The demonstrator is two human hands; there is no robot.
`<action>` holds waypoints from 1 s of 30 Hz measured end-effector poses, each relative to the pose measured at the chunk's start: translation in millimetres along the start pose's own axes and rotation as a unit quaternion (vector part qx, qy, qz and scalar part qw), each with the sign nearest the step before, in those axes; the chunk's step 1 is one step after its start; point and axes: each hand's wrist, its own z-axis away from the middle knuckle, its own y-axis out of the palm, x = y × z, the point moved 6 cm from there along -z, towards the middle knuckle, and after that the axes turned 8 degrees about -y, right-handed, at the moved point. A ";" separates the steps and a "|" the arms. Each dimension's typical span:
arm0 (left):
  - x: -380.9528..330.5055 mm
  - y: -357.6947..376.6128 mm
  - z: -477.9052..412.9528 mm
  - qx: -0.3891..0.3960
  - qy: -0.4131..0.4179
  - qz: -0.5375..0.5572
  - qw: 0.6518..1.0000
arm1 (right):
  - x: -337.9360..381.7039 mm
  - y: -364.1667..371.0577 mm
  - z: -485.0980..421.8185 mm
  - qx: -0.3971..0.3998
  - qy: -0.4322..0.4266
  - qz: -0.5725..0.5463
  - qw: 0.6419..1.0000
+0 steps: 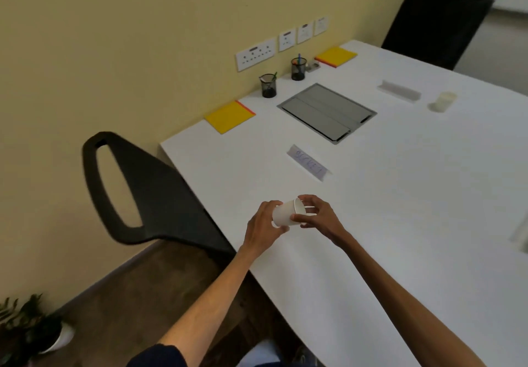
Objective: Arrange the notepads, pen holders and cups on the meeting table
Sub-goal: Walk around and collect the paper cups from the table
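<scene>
Lying tilted above the meeting table [400, 195] near its left edge, a white paper cup [285, 214] is gripped round its base by the left hand [261, 225] and pinched at its rim by the right hand [318, 218]. Along the wall edge, the near pen holder [268, 86] and far pen holder [299, 69] stand between the near yellow notepad [230, 116] and the far yellow notepad [336, 56].

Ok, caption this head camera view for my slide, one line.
Left hand and right hand hold a tilted paper cup over the meeting table; notepads and pen holders line the wall edge.
</scene>
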 end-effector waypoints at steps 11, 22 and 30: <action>-12.3 70.7 -87.6 0.133 0.011 -0.046 0.990 | -30.0 -90.7 -45.2 -0.194 0.072 0.116 0.971; 26.8 103.3 -164.8 0.223 0.045 -0.190 0.955 | -49.8 -120.4 -126.8 -0.224 0.146 0.250 0.931; 42.2 119.2 -202.3 0.263 0.054 -0.230 0.936 | -64.3 -123.6 -160.4 -0.221 0.177 0.292 0.914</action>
